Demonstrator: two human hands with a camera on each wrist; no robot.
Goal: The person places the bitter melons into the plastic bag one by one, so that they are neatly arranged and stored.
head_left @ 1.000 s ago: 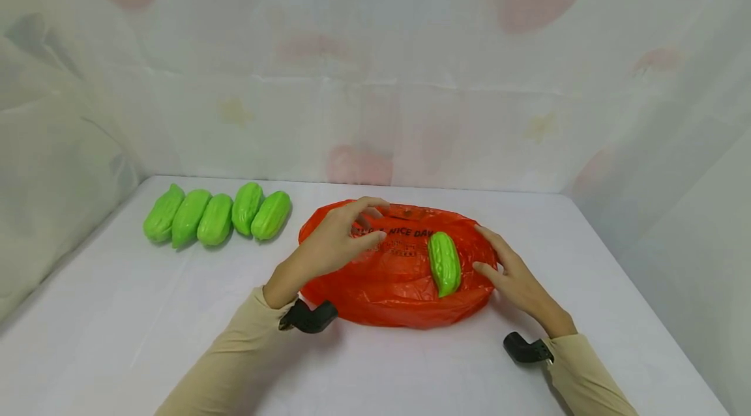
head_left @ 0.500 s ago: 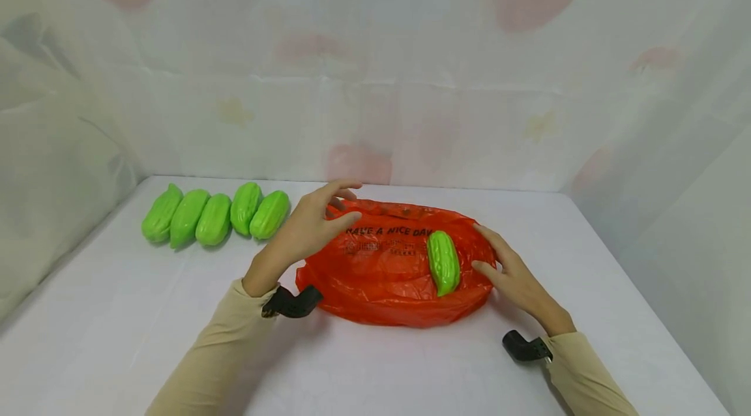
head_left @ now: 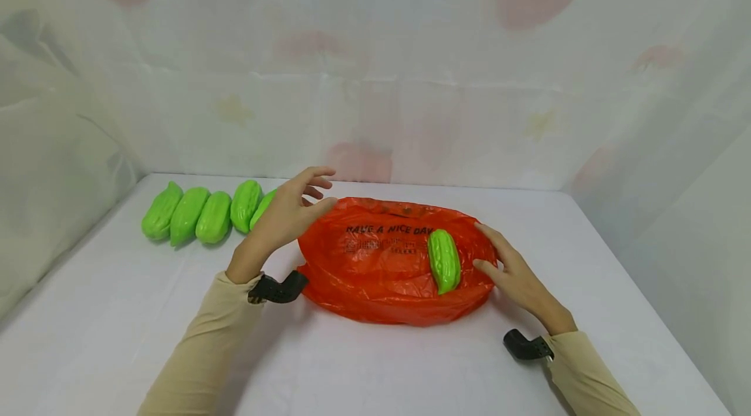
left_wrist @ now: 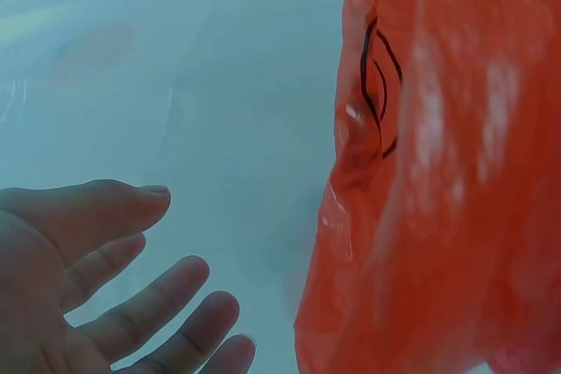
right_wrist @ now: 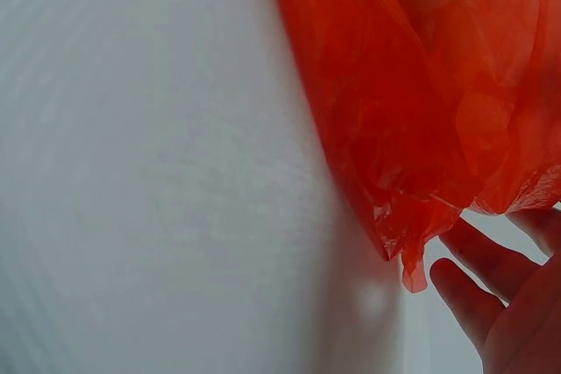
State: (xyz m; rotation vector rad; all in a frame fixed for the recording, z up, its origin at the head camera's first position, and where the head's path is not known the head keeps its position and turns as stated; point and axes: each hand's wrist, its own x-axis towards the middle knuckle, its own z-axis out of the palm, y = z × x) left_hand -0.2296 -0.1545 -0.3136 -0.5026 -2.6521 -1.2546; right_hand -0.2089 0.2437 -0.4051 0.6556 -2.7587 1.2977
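Observation:
A red plastic bag (head_left: 375, 279) lies spread wide on the white table, with lettering "HAVE A NICE DAY" inside. One glossy green bitter melon (head_left: 444, 261) rests in its right part. My left hand (head_left: 287, 210) hovers off the bag's left end, fingers apart and nothing between them; in the head view it partly covers the rightmost melon of a row. At the bag's right rim, my right hand (head_left: 516, 276) touches the plastic, its thumb over the red and its fingers loosely extended. The right wrist view has those fingers (right_wrist: 469, 299) beside the bag's crumpled corner (right_wrist: 412, 251).
Several more green bitter melons (head_left: 189, 215) lie side by side at the table's back left. A pale patterned curtain (head_left: 375, 77) rises behind the table (head_left: 375, 370). Black wrist mounts (head_left: 278, 287) sit at both cuffs.
My left hand has moved leftward and back, from over the bag to near the row of bitter melons. The right hand, the bag and the melon in it have stayed in place.

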